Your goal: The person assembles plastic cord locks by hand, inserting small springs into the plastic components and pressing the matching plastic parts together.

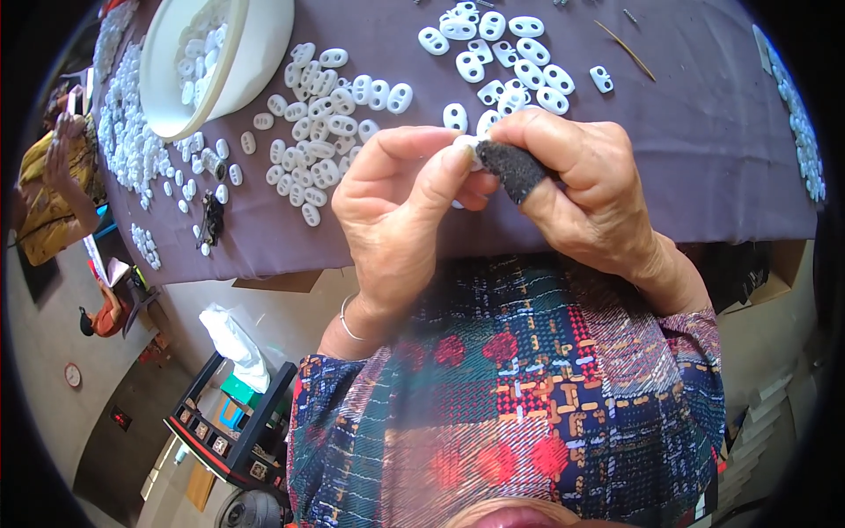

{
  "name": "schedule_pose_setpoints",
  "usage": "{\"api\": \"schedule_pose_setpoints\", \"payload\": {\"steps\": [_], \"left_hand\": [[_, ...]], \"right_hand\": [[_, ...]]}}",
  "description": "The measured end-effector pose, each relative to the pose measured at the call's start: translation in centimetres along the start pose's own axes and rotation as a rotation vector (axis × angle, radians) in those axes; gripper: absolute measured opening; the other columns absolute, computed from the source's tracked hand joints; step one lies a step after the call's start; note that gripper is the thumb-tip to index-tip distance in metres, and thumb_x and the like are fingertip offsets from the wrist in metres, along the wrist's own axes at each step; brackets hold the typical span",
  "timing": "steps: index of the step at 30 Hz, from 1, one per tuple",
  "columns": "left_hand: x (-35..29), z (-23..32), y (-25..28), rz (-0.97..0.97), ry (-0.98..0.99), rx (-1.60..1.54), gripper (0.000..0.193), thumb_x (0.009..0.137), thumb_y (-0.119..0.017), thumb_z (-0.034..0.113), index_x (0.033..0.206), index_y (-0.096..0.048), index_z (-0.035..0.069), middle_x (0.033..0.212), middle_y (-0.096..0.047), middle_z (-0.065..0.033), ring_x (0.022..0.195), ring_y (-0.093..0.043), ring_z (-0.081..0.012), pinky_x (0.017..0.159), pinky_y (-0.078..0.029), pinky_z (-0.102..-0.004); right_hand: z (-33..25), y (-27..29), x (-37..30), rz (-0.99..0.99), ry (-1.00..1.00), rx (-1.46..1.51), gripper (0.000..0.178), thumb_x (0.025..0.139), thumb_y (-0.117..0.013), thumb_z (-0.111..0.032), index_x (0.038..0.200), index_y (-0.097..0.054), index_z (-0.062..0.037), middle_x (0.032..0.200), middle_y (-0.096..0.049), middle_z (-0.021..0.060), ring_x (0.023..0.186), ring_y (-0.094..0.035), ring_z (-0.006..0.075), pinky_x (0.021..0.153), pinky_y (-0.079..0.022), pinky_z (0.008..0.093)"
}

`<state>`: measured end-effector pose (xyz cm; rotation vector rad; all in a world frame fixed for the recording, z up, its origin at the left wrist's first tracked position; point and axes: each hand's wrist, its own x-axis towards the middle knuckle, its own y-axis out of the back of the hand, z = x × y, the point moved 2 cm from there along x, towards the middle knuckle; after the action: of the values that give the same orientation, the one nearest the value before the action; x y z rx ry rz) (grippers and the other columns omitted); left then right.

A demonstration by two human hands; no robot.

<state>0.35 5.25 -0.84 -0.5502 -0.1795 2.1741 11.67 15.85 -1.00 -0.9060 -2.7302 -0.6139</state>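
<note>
My left hand [392, 207] and my right hand [590, 176] meet over the near edge of the table, both pinching one small white plastic cord lock [469, 151]. The fingertips hide most of it. A black cloth cover wraps my right thumb, which presses against the piece. Just beyond my fingers lies a loose scatter of white oval two-hole cord lock parts [530, 74], some showing an open end. Left of my left hand is a denser group of similar white pieces [321, 123].
A white tub [220, 88] with more pieces inside tilts at the far left, beside a large spread of white pieces [132, 123]. A thin brown stick [625, 51] and a small spring [629, 16] lie far right. More pieces line the right edge [797, 123]. Another person [62, 176] sits at left.
</note>
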Motion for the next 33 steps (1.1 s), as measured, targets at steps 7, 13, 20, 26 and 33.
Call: {"api": "schedule_pose_setpoints", "payload": {"steps": [7,13,20,26,33], "left_hand": [[-0.3,0.3,-0.2,0.009,0.107,-0.210,0.011,0.084,-0.058,0.005,0.092,-0.056,-0.002,0.086,-0.063,-0.0104,0.072,-0.062,-0.0141,0.064,-0.052,-0.0246],[-0.5,-0.5,0.5,-0.013,0.132,-0.222,0.010,0.084,-0.059,0.006,0.091,-0.057,0.000,0.086,-0.062,-0.0076,0.070,-0.057,-0.0091,0.062,-0.046,-0.0192],[-0.9,-0.3,0.4,-0.047,0.123,-0.188,0.008,0.083,-0.059,0.005,0.089,-0.058,0.000,0.084,-0.062,-0.0064,0.071,-0.056,-0.0075,0.062,-0.045,-0.0185],[-0.8,-0.1,0.7,-0.050,0.068,-0.051,0.007,0.081,-0.062,0.003,0.086,-0.058,-0.001,0.084,-0.063,-0.0068,0.072,-0.057,-0.0096,0.064,-0.047,-0.0213],[-0.8,0.3,0.6,-0.034,0.079,-0.008,0.010,0.081,-0.062,0.004,0.089,-0.059,-0.003,0.083,-0.062,-0.0067,0.067,-0.057,-0.0098,0.061,-0.047,-0.0210]], "right_hand": [[-1.2,-0.1,-0.2,0.011,0.061,-0.232,0.036,0.064,-0.071,-0.008,0.094,-0.056,0.0030,0.070,-0.057,0.0094,0.055,-0.057,0.0192,0.051,-0.046,0.0282],[-1.8,-0.8,-0.1,-0.052,0.099,-0.420,0.041,0.058,-0.070,-0.006,0.095,-0.054,0.0028,0.069,-0.055,0.0081,0.058,-0.058,0.0208,0.053,-0.048,0.0301],[-2.2,-0.7,0.1,-0.149,0.023,-0.502,0.029,0.060,-0.067,-0.007,0.084,-0.053,0.0013,0.067,-0.055,0.0101,0.059,-0.058,0.0253,0.053,-0.048,0.0322],[-2.0,-0.7,0.1,-0.165,0.077,-0.513,0.023,0.062,-0.066,-0.008,0.079,-0.052,0.0005,0.065,-0.053,0.0123,0.058,-0.056,0.0290,0.052,-0.047,0.0344],[-1.2,-0.9,0.1,-0.184,0.113,-0.404,0.023,0.066,-0.068,-0.010,0.078,-0.052,0.0001,0.066,-0.054,0.0121,0.059,-0.058,0.0282,0.051,-0.047,0.0341]]}}
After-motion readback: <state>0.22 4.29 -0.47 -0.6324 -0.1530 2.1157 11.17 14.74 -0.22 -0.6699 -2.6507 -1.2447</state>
